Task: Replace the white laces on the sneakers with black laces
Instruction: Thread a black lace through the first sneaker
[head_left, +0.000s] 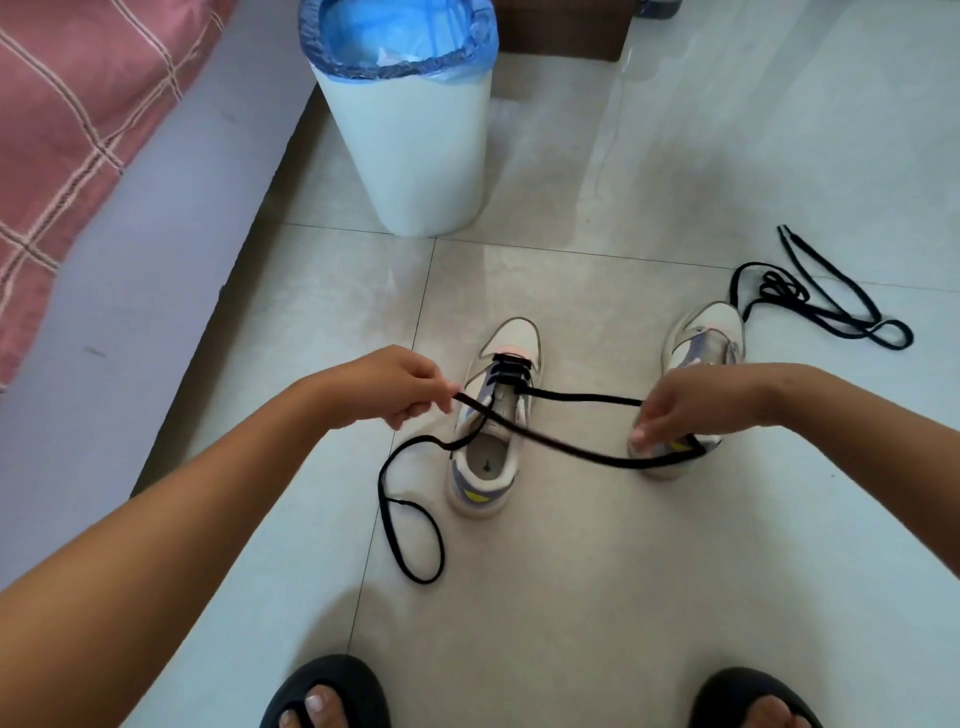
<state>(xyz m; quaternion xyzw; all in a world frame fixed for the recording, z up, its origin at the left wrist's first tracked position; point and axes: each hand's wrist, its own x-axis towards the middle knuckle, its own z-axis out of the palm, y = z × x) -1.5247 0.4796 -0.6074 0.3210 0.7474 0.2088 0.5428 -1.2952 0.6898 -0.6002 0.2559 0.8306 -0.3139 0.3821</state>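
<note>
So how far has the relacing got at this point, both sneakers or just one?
Just one, partly. No white laces show on either sneaker. The left sneaker has a black lace through its lowest eyelets only; the left hand and right hand each pinch a strand. The right sneaker looks unlaced, and its spare black lace lies on the floor.

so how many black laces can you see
2: one black lace threaded in the left sneaker, both hands holding its ends; a spare lace loose on the floor beyond the right sneaker.
</note>
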